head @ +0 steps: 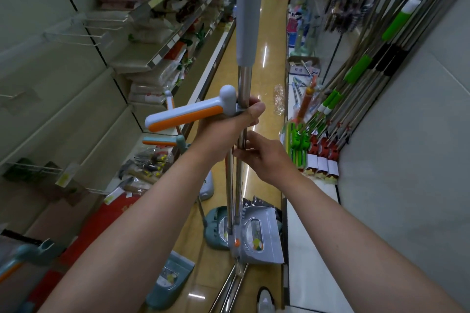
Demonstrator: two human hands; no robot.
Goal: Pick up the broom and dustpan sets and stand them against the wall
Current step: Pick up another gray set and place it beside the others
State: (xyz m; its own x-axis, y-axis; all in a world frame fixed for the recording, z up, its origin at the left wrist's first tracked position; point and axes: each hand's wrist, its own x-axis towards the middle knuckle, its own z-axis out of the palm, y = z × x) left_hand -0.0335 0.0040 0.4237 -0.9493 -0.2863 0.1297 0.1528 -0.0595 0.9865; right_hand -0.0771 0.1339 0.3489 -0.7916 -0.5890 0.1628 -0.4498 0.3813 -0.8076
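Hands: left (230, 122) and right (264, 157) grip closed on upright broom-and-dustpan set (244, 99); aisle floor (264, 63) open ahead.

A narrow shop aisle runs far ahead over a glossy yellow floor (269, 33) streaked with ceiling-light reflections. Pale shelves (142, 58) stacked with packaged goods line the left, wire hooks (84, 35) jutting out. On the right, a grey wall (419, 160) backs racks of long-handled mops (368, 63).

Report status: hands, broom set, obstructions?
Left hand, right hand both gripping broom set poles, upright. Teal dustpans on floor nearby.
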